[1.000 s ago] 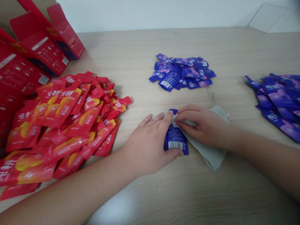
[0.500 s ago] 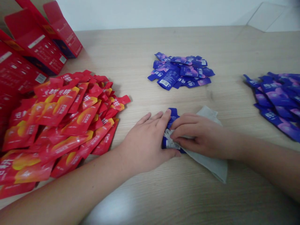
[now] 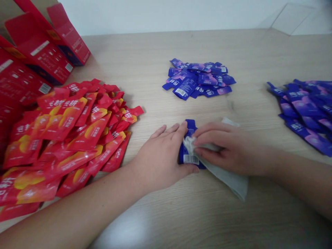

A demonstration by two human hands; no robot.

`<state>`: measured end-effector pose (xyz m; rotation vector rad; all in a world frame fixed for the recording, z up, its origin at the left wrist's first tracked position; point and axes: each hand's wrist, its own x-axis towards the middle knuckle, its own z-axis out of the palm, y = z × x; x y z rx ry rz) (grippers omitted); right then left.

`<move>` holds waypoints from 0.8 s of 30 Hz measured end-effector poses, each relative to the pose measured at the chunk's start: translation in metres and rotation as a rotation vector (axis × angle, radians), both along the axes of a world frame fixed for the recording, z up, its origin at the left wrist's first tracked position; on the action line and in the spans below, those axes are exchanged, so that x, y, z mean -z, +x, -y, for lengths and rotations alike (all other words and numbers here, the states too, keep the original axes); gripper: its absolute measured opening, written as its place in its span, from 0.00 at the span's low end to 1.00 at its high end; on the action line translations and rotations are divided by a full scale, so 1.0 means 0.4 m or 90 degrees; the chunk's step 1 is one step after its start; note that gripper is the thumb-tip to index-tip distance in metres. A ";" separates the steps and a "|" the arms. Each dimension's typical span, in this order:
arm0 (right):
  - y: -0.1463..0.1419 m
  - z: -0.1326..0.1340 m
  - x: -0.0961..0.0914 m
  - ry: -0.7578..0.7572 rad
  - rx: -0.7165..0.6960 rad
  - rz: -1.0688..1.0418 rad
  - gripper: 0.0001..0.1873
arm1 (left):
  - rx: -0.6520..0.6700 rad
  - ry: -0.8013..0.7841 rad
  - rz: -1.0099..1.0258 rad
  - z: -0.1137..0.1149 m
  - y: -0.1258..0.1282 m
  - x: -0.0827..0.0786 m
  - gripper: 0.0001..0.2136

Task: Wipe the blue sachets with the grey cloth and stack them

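Note:
A blue sachet [image 3: 188,157] with a white barcode lies flat on the wooden table [image 3: 160,52], in the middle near me. My left hand [image 3: 162,157] rests on its left side, fingers stretched along it and thumb at its lower edge, holding it down. My right hand [image 3: 228,147] is closed on a crumpled white cloth [image 3: 228,176] and presses it onto the sachet's face. Most of the cloth trails out under my right wrist.
A large heap of red and yellow sachets [image 3: 64,135] covers the left side, with open red cartons [image 3: 33,58] behind it. A small pile of blue sachets [image 3: 197,79] lies further back in the middle. More blue sachets [image 3: 308,110] lie at the right edge.
My right hand slid the cloth down the blue sachet toward me, then back up a little. My left hand stayed on the sachet.

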<state>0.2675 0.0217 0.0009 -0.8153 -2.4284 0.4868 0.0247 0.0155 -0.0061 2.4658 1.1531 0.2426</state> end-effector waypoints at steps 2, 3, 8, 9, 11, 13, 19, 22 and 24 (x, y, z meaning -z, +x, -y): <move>-0.015 0.020 -0.004 -0.056 -0.080 0.011 0.04 | 0.006 0.001 0.006 0.000 0.000 0.001 0.49; -0.020 0.023 -0.003 -0.072 -0.100 0.022 0.04 | 0.006 0.001 0.009 0.000 0.000 0.002 0.49; -0.016 -0.024 0.015 -0.050 -0.024 0.085 0.04 | 0.002 -0.002 0.010 -0.003 0.004 0.005 0.51; -0.011 -0.040 0.020 -0.033 0.008 0.098 0.05 | 0.001 -0.002 0.012 -0.003 0.004 0.005 0.52; 0.005 -0.070 0.032 0.009 0.085 0.131 0.06 | -0.006 -0.006 0.017 -0.004 0.004 0.003 0.55; 0.024 -0.097 0.047 0.048 0.180 0.150 0.08 | 0.000 -0.008 0.015 -0.001 0.001 0.001 0.54; 0.064 -0.126 0.078 0.065 0.305 0.127 0.11 | 0.053 0.065 -0.050 0.050 0.016 0.000 0.39; 0.057 -0.114 0.083 0.065 0.285 0.123 0.12 | 0.007 0.110 -0.077 0.072 0.036 -0.008 0.29; 0.045 -0.100 0.084 0.065 0.270 0.117 0.12 | -0.011 0.135 -0.135 0.072 0.036 -0.020 0.27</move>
